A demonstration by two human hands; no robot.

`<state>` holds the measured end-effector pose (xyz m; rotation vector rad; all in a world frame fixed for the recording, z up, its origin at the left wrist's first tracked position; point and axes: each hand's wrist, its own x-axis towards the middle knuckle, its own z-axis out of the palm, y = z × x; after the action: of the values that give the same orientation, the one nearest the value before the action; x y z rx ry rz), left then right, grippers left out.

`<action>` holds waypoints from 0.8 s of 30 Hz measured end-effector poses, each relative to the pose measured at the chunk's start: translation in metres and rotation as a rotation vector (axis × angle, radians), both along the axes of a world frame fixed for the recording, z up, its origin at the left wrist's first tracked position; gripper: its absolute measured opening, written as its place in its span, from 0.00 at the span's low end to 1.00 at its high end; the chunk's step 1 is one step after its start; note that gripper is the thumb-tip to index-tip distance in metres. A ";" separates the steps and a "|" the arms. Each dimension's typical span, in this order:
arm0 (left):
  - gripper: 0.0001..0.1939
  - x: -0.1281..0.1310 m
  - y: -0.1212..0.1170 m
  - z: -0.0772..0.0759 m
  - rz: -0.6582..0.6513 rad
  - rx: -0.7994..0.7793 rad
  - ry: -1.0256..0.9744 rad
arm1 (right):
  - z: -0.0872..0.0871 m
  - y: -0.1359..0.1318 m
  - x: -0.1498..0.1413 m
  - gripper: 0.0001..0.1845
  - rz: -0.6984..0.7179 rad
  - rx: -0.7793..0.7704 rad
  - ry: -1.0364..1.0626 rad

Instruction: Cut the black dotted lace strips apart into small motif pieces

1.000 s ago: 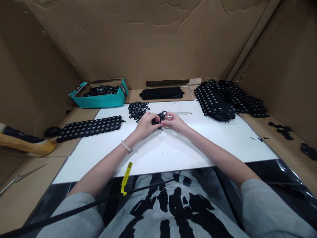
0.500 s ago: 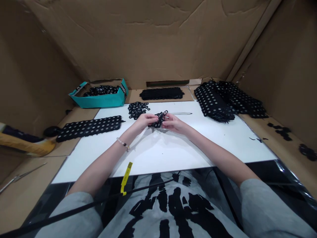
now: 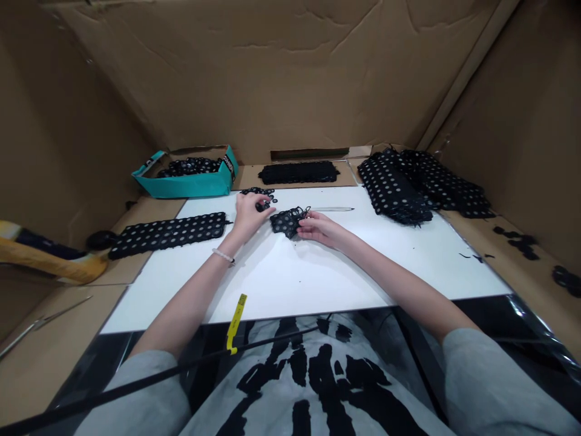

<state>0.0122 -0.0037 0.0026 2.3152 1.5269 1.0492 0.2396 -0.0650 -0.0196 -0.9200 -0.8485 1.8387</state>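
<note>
Over the small pile of black rings [image 3: 256, 191] on the white board [image 3: 290, 278], my left hand [image 3: 249, 217] has its thumb and fingers apart, with a few dark rings showing between them. The hand hides much of that pile. My right hand [image 3: 320, 229] pinches the right edge of a small black piece of linked rings [image 3: 287, 222], which has thin loops sticking up at its upper right. The piece rests on or just above the board. Behind my right hand lies a slim pale pen-like tool [image 3: 333, 209].
A teal box [image 3: 188, 184] holding black dotted pieces stands back left. Black dotted strips [image 3: 170, 234] lie at left, and a dark stack [image 3: 298, 172] at the back. More dotted strips [image 3: 393, 184] are heaped at right. Tweezers [image 3: 40, 323] and a yellow roll-like object [image 3: 49, 251] sit far left.
My left hand has let go of the black linked piece and moved left to the ring pile. My right hand stays at the piece, which now lies more spread out.
</note>
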 end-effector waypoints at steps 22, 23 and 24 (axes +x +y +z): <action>0.12 0.043 -0.039 -0.010 -0.176 -0.179 -0.101 | -0.012 0.003 -0.006 0.07 -0.051 0.127 -0.208; 0.12 0.043 -0.041 -0.009 -0.185 -0.159 -0.091 | -0.012 0.003 -0.007 0.07 -0.067 0.135 -0.220; 0.11 0.044 -0.043 -0.008 -0.197 -0.143 -0.081 | -0.013 0.004 -0.008 0.06 -0.084 0.143 -0.238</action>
<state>0.0562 -0.0463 -0.0050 2.2420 1.2697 0.9389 0.2321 -0.0614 -0.0331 -1.0800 -1.0563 1.5947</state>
